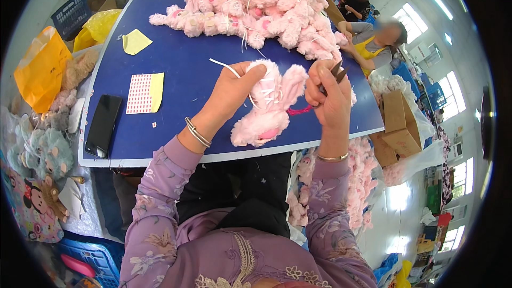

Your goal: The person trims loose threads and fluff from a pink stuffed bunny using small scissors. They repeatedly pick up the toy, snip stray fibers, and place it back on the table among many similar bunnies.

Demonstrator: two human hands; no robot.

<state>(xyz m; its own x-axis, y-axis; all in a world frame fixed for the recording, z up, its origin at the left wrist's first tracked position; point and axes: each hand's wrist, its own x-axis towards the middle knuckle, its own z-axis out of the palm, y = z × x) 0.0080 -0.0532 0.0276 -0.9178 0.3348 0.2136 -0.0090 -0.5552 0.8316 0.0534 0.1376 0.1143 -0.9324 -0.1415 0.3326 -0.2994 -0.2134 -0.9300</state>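
Note:
Over the near part of the blue table (186,90), my left hand (241,81) pinches a fluffy pink plush toy (261,125) at its upper end. White lacing (268,93) crosses the plush, and a loose white lace end (224,67) sticks out past my left thumb. The toy hangs tilted, its bright pink patch toward me. My right hand (330,93) is closed around dark thread snips (338,72), their blades pointing up, to the right of the toy and apart from the lacing. A magenta cord (300,110) runs between the plush and my right hand.
Many similar pink plush toys (256,10) are heaped at the far side. A black phone (103,125), a label sheet (144,93) and a yellow paper (136,41) lie left. Cardboard boxes (402,122) stand right; a co-worker (373,48) sits beyond the table's right edge.

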